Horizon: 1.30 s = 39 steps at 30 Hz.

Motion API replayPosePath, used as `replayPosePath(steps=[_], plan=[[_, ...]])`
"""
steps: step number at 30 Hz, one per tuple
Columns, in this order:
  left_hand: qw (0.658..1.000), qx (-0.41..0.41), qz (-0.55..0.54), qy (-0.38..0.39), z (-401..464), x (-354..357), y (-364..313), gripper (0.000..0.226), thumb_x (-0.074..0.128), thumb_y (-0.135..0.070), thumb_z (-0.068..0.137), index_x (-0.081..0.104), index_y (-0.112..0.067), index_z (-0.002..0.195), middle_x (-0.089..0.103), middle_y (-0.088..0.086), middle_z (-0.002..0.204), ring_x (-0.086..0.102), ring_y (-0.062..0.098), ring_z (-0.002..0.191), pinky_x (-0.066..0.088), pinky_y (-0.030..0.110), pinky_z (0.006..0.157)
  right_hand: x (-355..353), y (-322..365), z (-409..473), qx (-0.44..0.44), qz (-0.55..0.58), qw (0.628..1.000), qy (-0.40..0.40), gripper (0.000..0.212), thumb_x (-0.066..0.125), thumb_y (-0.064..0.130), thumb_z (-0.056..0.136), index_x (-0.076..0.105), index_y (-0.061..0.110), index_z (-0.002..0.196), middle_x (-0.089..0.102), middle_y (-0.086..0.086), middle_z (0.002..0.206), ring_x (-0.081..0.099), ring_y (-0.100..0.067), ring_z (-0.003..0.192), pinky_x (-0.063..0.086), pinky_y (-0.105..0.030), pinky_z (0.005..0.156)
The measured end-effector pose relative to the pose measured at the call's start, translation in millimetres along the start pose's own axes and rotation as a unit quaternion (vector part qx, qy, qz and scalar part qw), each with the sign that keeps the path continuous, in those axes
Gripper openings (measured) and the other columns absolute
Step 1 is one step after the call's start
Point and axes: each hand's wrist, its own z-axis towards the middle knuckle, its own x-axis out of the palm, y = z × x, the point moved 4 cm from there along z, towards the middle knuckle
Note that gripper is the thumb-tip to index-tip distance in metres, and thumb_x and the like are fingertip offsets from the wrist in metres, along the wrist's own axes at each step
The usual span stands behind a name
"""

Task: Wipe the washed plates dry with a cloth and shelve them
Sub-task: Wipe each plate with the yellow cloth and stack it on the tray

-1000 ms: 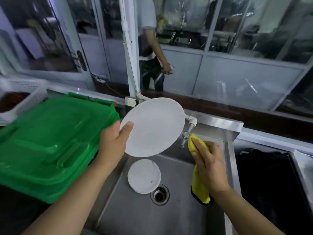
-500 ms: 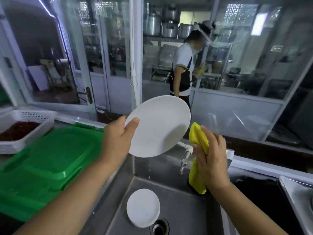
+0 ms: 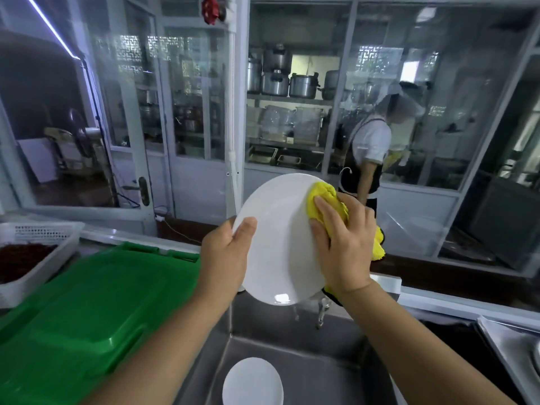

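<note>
The left hand [image 3: 226, 252] grips a round white plate [image 3: 277, 244] by its left rim, thumb on the near face and the other fingers hidden behind it; the plate is held tilted and raised above the sink [image 3: 292, 346]. The right hand [image 3: 343, 244] is closed on a yellow cloth [image 3: 324, 197], fingers spread flat and pressing it against the upper right part of the plate's near face. The cloth bunches above the fingertips and hangs below and behind the palm, past the plate's right edge. A second, smaller white plate [image 3: 252, 382] lies flat on the sink floor, directly below the held plate and well apart from both hands. The sink is brushed metal with straight walls; a tap [image 3: 321, 312] projects from its rear wall just under the held plate's lower rim. To the left, a green plastic lid [image 3: 87, 311] with a moulded, stepped surface sits next to the sink edge, and a white perforated basket [image 3: 38, 252] of dark red contents stands beyond it. To the right, a dark recess [image 3: 455, 343] adjoins the sink. Open room lies between the held plate and the sink floor. Behind the tabletop, glass partitions [image 3: 292, 112] enclose shelves of metal pots [image 3: 285, 80], where another person [image 3: 368, 159] stands.
</note>
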Motion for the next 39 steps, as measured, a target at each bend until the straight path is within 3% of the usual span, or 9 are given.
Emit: replayPosePath(steps=[4, 7, 13, 19, 23, 28, 32, 35, 39], plan=[[0.999, -0.026, -0.03, -0.013, 6, 4, -2, 0.037, 0.051, -0.038, 0.094, 0.06, -0.015, 0.066, 0.061, -0.002, 0.062, 0.056, 0.016, 0.063, 0.043, 0.033, 0.062, 7, 36, 12, -0.073, 0.014, 0.997, 0.029, 0.038, 0.056, 0.029, 0.093, 0.06, 0.015, 0.129, 0.043, -0.006, 0.13, 0.045, -0.032, 0.097, 0.04, -0.043, 0.084], [0.998, -0.037, -0.049, -0.021, 10, 7, -6, 0.044, 0.049, -0.041, 0.094, 0.062, -0.004, 0.074, 0.059, 0.01, 0.068, 0.053, 0.019, 0.067, 0.043, 0.034, 0.066, 11, 60, -4, -0.123, 0.037, 0.99, 0.061, 0.041, 0.05, 0.027, 0.097, 0.05, 0.017, 0.137, 0.04, -0.003, 0.138, 0.045, -0.029, 0.106, 0.036, -0.042, 0.087], [0.998, -0.04, -0.05, -0.019, 20, 0, -12, 0.038, 0.047, -0.041, 0.095, 0.062, -0.019, 0.068, 0.066, 0.002, 0.07, 0.061, 0.02, 0.071, 0.048, 0.035, 0.069, 5, 45, -50, -0.211, 0.013, 0.969, 0.129, 0.042, 0.045, 0.02, 0.098, 0.048, 0.019, 0.14, 0.04, -0.001, 0.143, 0.047, -0.024, 0.113, 0.035, -0.037, 0.086], [0.998, -0.048, -0.025, 0.031, 13, 5, -5, 0.072, 0.047, -0.066, 0.084, 0.057, 0.006, 0.084, 0.062, 0.031, 0.084, 0.06, 0.041, 0.073, 0.051, 0.053, 0.069, -4, -11, -22, -0.077, -0.05, 0.989, 0.117, 0.041, 0.039, 0.031, 0.098, 0.041, 0.024, 0.138, 0.041, -0.002, 0.135, 0.042, -0.031, 0.104, 0.037, -0.045, 0.084], [0.997, -0.054, -0.04, 0.036, 10, 21, -5, 0.066, 0.047, -0.057, 0.09, 0.055, 0.008, 0.082, 0.059, 0.03, 0.078, 0.054, 0.029, 0.067, 0.042, 0.037, 0.064, 6, 8, 4, -0.056, -0.052, 0.993, 0.09, 0.044, 0.044, 0.029, 0.095, 0.039, 0.022, 0.138, 0.036, -0.005, 0.136, 0.039, -0.032, 0.108, 0.033, -0.045, 0.09], [0.998, -0.022, -0.015, 0.049, 4, 37, -8, 0.041, 0.042, -0.038, 0.097, 0.059, -0.022, 0.064, 0.057, -0.01, 0.048, 0.047, -0.001, 0.048, 0.037, 0.016, 0.051, 16, 53, 15, -0.091, -0.015, 0.992, 0.087, 0.045, 0.044, 0.026, 0.098, 0.039, 0.018, 0.142, 0.037, -0.011, 0.136, 0.039, -0.033, 0.117, 0.031, -0.044, 0.097], [0.998, 0.002, 0.007, 0.065, 4, 35, -8, 0.039, 0.051, -0.034, 0.095, 0.058, -0.005, 0.069, 0.053, -0.005, 0.052, 0.046, 0.007, 0.049, 0.037, 0.029, 0.054, 11, 43, 39, -0.077, -0.014, 0.992, 0.099, 0.045, 0.048, 0.025, 0.093, 0.051, 0.02, 0.138, 0.053, -0.017, 0.122, 0.048, -0.037, 0.115, 0.03, -0.054, 0.105], [0.998, 0.003, -0.001, 0.059, 3, 30, -12, 0.031, 0.052, -0.034, 0.095, 0.065, -0.013, 0.077, 0.069, 0.006, 0.071, 0.065, 0.023, 0.069, 0.049, 0.037, 0.063, 3, 19, 49, -0.012, -0.037, 0.995, 0.095, 0.047, 0.041, 0.024, 0.094, 0.047, 0.023, 0.14, 0.053, -0.017, 0.115, 0.05, -0.037, 0.099, 0.04, -0.051, 0.091], [0.998, 0.021, -0.055, 0.028, -5, 24, -21, 0.023, 0.05, -0.028, 0.096, 0.065, -0.025, 0.079, 0.072, -0.007, 0.075, 0.067, 0.01, 0.07, 0.052, 0.028, 0.062, -11, -9, 34, 0.166, -0.005, 0.983, 0.081, 0.05, 0.034, 0.029, 0.099, 0.026, 0.041, 0.146, 0.045, -0.006, 0.115, 0.051, -0.03, 0.091, 0.041, -0.036, 0.071]])
